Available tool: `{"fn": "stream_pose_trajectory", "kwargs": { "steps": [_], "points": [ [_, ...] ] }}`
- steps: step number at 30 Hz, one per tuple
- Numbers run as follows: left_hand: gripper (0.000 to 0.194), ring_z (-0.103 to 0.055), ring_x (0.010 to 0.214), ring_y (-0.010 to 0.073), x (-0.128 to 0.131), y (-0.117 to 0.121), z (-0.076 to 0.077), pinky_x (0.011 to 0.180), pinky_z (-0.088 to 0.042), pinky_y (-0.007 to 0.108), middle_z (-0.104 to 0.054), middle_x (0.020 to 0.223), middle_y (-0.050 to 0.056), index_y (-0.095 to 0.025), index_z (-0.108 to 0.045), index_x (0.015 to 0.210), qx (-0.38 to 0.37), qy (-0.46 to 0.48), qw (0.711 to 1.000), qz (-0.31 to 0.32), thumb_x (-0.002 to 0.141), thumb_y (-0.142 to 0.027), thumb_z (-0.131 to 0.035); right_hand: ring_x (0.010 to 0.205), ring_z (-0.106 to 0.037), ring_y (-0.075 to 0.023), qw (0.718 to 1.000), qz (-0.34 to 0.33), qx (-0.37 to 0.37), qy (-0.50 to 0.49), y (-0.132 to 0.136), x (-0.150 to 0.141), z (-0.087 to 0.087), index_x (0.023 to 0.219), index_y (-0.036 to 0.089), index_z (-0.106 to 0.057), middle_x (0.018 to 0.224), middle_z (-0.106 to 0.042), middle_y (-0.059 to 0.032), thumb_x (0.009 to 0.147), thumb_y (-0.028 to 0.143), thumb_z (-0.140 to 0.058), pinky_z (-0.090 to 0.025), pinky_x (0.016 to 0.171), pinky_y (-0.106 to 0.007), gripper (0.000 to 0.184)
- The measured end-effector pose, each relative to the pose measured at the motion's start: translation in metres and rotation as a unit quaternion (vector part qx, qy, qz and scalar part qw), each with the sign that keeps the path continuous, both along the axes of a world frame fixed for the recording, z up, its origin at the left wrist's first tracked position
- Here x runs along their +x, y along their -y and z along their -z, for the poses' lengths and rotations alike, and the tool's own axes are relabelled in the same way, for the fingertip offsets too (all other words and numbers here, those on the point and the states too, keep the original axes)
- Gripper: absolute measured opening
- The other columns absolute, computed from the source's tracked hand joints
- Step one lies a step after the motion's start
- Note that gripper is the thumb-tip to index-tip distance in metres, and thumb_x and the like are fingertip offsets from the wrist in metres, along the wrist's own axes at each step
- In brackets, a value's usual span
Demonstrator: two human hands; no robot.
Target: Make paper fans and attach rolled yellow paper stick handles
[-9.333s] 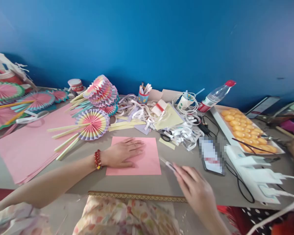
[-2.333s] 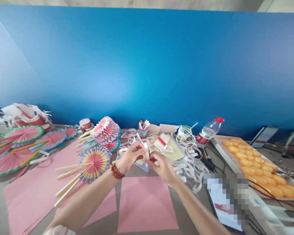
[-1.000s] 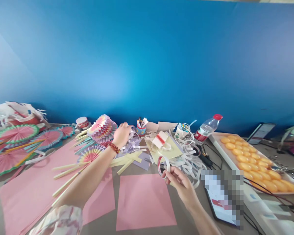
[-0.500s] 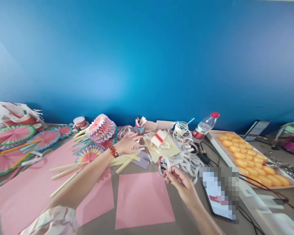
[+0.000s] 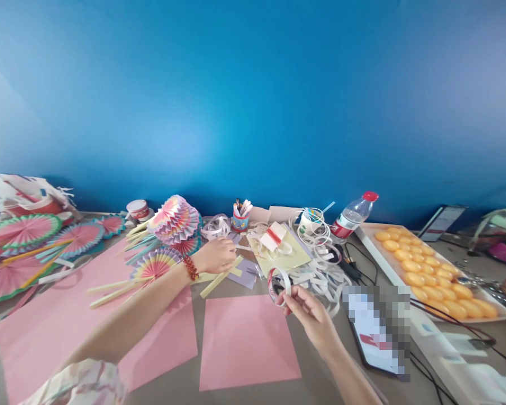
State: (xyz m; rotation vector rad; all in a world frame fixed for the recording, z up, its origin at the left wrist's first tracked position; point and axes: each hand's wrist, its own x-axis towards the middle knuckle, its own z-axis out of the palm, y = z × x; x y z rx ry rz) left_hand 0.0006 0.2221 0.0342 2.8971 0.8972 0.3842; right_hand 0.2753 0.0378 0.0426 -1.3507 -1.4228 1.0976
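Note:
My right hand pinches a roll of white tape at its lower edge, above the far right corner of a square pink paper sheet. My left hand is closed over the pile of papers, its fingers curled downward; what lies between the fingertips is hidden. Beside it are yellow paper strips and a purple paper piece. Left of that hand lie a folded paper fan on yellow sticks and a pleated pastel paper bundle.
Curled white strips heap up behind my right hand. A pen cup, a bottle and a paper cup stand near the blue wall. To the right are a phone, cables and a tray of yellow oval pieces.
My left hand has drawn back slightly toward me, and its spread fingers have curled closed. The tape roll in my right hand has shifted a little left.

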Motion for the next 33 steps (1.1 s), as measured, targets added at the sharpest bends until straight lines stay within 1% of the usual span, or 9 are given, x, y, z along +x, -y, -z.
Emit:
{"fn": "stream_pose_trajectory", "kwargs": {
  "steps": [5, 9, 12, 16, 19, 22, 25, 29, 33],
  "points": [
    [0.028, -0.045, 0.132, 0.0308, -0.008, 0.001, -0.004, 0.115, -0.028, 0.051, -0.06, 0.131, 0.014, -0.019, -0.071, 0.105, 0.023, 0.037, 0.997, -0.062, 0.088, -0.008, -0.052, 0.069, -0.062, -0.0169, 0.999, 0.015, -0.003, -0.052, 0.003, -0.001, 0.004, 0.085, 0.022, -0.067, 0.087, -0.069, -0.0039, 0.091, 0.058, -0.058, -0.053, 0.074, -0.032, 0.037],
    [0.03, -0.042, 0.135, 0.0315, -0.006, 0.024, -0.011, 0.113, -0.032, 0.05, -0.052, 0.142, 0.014, -0.018, -0.068, 0.115, 0.025, 0.073, 0.993, -0.086, 0.094, -0.016, -0.047, 0.071, -0.061, -0.0172, 0.991, 0.022, -0.036, -0.129, 0.007, -0.007, 0.005, 0.086, 0.021, -0.069, 0.089, -0.068, -0.0047, 0.09, 0.054, -0.062, -0.053, 0.075, -0.034, 0.034],
    [0.031, -0.045, 0.135, 0.0275, 0.001, 0.06, -0.014, 0.114, -0.033, 0.045, -0.05, 0.146, 0.012, -0.022, -0.065, 0.122, 0.018, 0.097, 0.993, -0.062, 0.096, -0.021, -0.047, 0.07, -0.06, -0.0165, 0.972, 0.036, -0.072, -0.219, 0.008, -0.011, 0.008, 0.088, 0.021, -0.07, 0.086, -0.068, -0.0046, 0.087, 0.052, -0.067, -0.053, 0.071, -0.033, 0.031],
    [0.041, -0.036, 0.142, 0.0321, 0.01, 0.103, -0.019, 0.117, -0.028, 0.049, -0.044, 0.154, 0.01, -0.029, -0.059, 0.133, -0.037, 0.14, 0.987, 0.065, 0.092, -0.032, -0.061, 0.064, -0.058, -0.0142, 0.926, 0.063, -0.137, -0.346, 0.008, -0.018, 0.01, 0.085, 0.021, -0.072, 0.08, -0.067, -0.0042, 0.079, 0.049, -0.077, -0.051, 0.063, -0.029, 0.03],
    [0.033, -0.042, 0.138, 0.0311, 0.015, 0.122, -0.022, 0.12, -0.019, 0.051, -0.057, 0.142, 0.01, -0.029, -0.063, 0.125, -0.057, 0.147, 0.982, 0.1, 0.093, -0.032, -0.062, 0.062, -0.056, -0.0129, 0.897, 0.051, -0.179, -0.4, 0.009, -0.027, 0.009, 0.084, 0.02, -0.072, 0.078, -0.066, -0.004, 0.077, 0.047, -0.079, -0.05, 0.061, -0.027, 0.029],
    [0.017, -0.062, 0.112, 0.0233, 0.021, 0.133, -0.022, 0.119, -0.02, 0.048, -0.073, 0.103, 0.006, -0.027, -0.068, 0.105, -0.095, 0.168, 0.975, 0.111, 0.097, -0.023, -0.053, 0.059, -0.054, -0.0104, 0.886, 0.036, -0.202, -0.416, 0.012, -0.038, 0.009, 0.085, 0.019, -0.071, 0.081, -0.067, -0.0036, 0.078, 0.047, -0.079, -0.049, 0.06, -0.026, 0.03],
    [0.015, -0.064, 0.085, 0.0178, 0.023, 0.144, -0.021, 0.112, -0.033, 0.044, -0.069, 0.085, 0.003, -0.022, -0.064, 0.094, -0.172, 0.22, 0.954, 0.11, 0.097, -0.022, -0.05, 0.059, -0.054, -0.0106, 0.912, 0.028, -0.191, -0.363, 0.016, -0.042, 0.013, 0.087, 0.018, -0.068, 0.08, -0.065, -0.0029, 0.081, 0.053, -0.074, -0.048, 0.059, -0.026, 0.036],
    [0.011, -0.057, 0.083, 0.0169, 0.017, 0.156, -0.024, 0.099, -0.04, 0.037, -0.061, 0.081, 0.002, -0.019, -0.058, 0.088, -0.303, 0.268, 0.911, 0.084, 0.096, -0.023, -0.052, 0.06, -0.05, -0.0124, 0.992, 0.005, -0.056, -0.114, 0.022, -0.034, 0.014, 0.073, 0.018, -0.058, 0.064, -0.053, 0.0015, 0.091, 0.056, -0.06, -0.043, 0.06, -0.026, 0.042],
    [0.018, -0.05, 0.076, 0.0146, 0.011, 0.162, -0.021, 0.075, -0.041, 0.027, -0.055, 0.081, 0.001, -0.017, -0.056, 0.082, -0.465, 0.307, 0.83, 0.025, 0.094, -0.031, -0.055, 0.069, -0.053, -0.0144, 0.998, -0.024, 0.063, 0.016, 0.028, -0.027, 0.008, 0.091, 0.02, -0.059, 0.081, -0.057, -0.0013, 0.095, 0.048, -0.057, -0.044, 0.065, -0.026, 0.028]
  ]
}}
